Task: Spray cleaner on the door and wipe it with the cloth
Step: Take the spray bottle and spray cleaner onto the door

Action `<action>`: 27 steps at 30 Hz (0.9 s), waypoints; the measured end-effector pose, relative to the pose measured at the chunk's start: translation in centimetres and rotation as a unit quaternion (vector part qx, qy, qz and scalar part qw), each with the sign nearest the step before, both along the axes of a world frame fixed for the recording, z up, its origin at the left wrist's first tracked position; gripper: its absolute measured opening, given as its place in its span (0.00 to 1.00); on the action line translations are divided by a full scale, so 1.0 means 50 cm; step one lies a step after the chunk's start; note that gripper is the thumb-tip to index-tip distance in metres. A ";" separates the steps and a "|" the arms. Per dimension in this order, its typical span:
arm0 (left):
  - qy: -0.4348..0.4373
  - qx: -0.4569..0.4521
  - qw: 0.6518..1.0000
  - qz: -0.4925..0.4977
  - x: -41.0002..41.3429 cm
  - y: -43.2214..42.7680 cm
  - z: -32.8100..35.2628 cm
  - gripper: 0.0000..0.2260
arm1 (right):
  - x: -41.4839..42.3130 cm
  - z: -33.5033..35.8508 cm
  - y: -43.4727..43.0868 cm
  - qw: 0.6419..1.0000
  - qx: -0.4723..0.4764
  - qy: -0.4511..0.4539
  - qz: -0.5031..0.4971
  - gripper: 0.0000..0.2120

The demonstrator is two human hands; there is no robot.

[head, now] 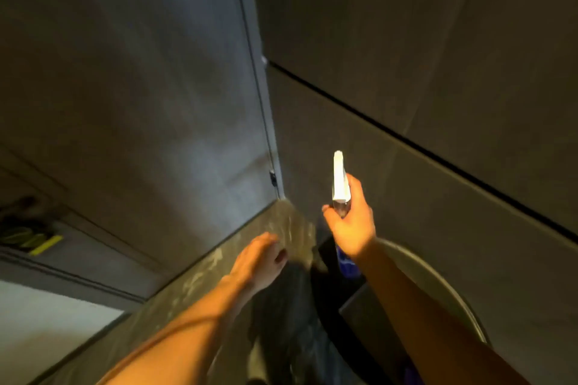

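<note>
The grey door (150, 109) fills the left and centre of the view, and its edge meets the wall at the right. My right hand (353, 228) grips a spray bottle (339, 178) by the neck. Its white trigger head points up and forward towards the corner beside the door edge, and blue liquid shows below my wrist. My left hand (256, 259) is lower, over the speckled stone floor strip, with its fingers curled downward. A dark, blurred, cloth-like shape (291, 316) lies just under that hand. I cannot tell whether the hand holds it.
Grey wall panels (422, 56) with a dark seam stand to the right. A round grey rim (444, 284) and a dark box (362, 312) sit low at the right. A yellow-marked object (34, 241) is at the left, above a white floor area (47, 328).
</note>
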State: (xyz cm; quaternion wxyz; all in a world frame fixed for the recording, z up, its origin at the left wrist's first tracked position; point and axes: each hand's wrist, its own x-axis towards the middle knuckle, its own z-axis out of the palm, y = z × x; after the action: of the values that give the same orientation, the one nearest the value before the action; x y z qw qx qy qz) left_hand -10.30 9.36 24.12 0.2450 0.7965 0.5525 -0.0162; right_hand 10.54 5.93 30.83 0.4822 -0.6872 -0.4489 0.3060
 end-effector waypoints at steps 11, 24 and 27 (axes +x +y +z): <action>-0.023 0.239 0.951 0.194 -0.369 0.197 0.478 0.31 | -0.331 0.414 0.288 0.967 0.163 0.001 0.196 0.26; 0.008 0.449 0.864 0.228 -0.752 0.414 0.846 0.19 | -0.719 0.724 0.489 0.928 0.248 0.030 0.278 0.23; 0.029 0.505 0.836 0.214 -0.815 0.474 0.914 0.20 | -0.790 0.776 0.519 0.920 0.258 0.038 0.292 0.22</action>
State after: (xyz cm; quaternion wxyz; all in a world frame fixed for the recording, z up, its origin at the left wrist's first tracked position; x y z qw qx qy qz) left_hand -51.03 33.05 69.81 -0.2097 0.6706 0.6477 0.2946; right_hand -28.97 31.86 69.62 0.5485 -0.3656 -0.6744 0.3326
